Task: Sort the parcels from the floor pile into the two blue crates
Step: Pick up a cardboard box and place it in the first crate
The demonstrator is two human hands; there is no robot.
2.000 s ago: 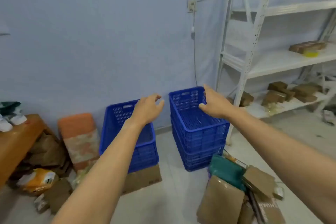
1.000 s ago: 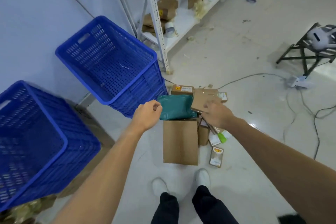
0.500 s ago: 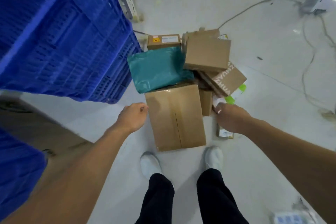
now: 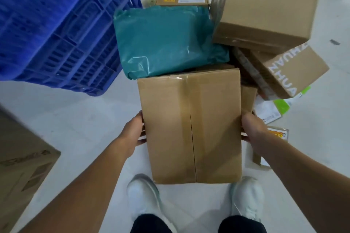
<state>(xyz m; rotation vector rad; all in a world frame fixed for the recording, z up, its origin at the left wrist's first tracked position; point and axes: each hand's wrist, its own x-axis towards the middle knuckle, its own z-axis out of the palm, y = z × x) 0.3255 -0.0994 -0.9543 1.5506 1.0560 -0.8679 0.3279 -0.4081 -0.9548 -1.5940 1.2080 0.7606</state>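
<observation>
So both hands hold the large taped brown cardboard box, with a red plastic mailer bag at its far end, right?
No: the head view shows that plastic mailer bag is teal, not red. The left hand and right hand do hold the large taped brown cardboard box.

Both hands clasp one box from either side.
The left hand [image 4: 132,130] grips the cardboard box [image 4: 189,128] at its 9 o'clock edge and the right hand [image 4: 253,130] at its 3 o'clock edge, thumbs near the top face and fingers curled round the sides. Bare forearms reach in from 7 and 4 o'clock.
</observation>
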